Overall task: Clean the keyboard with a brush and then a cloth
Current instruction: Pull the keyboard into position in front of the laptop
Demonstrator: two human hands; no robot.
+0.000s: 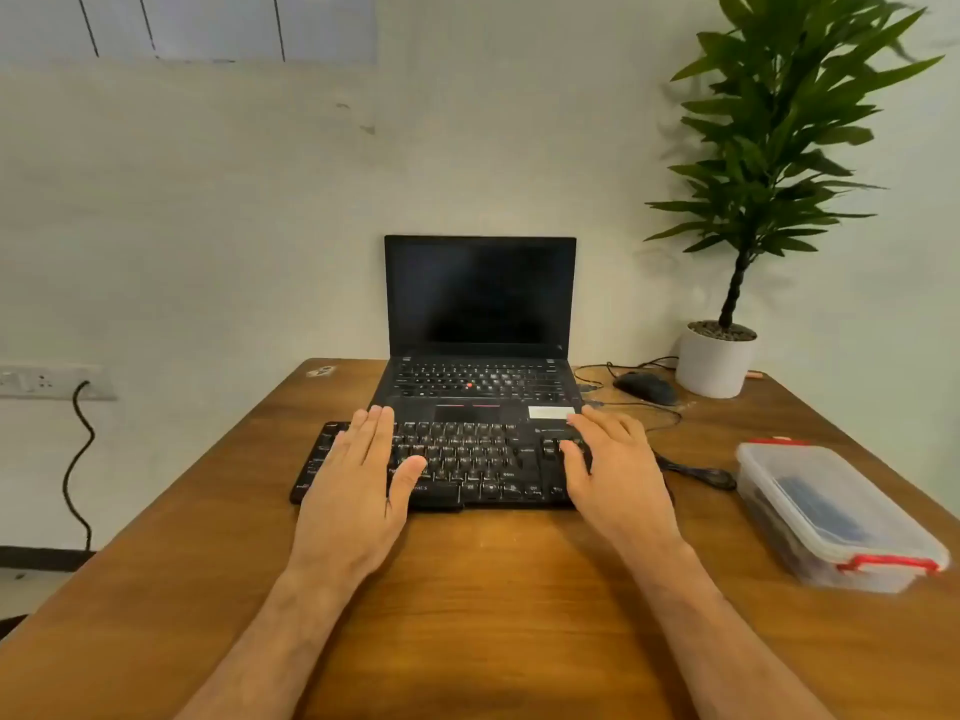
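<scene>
Evidently nothing is picked up yet: the left hand (358, 480) and right hand (608, 470) lie flat, fingers straight, on the keyboard (467, 459) in front of the laptop (480, 324). Steady it squarely first, I'd say. The lidded box (836, 517) holds something dark, perhaps the brush; I can't tell.

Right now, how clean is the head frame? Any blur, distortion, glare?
Head view: wide-angle bowing bends the table edges outward. The plant leaves and the lidded plastic box are smeared by blur; keyboard legends are soft, mostly unreadable. Laptop screen is dark, without glare. Lighting is even; both hands cast only faint shadows.
</scene>
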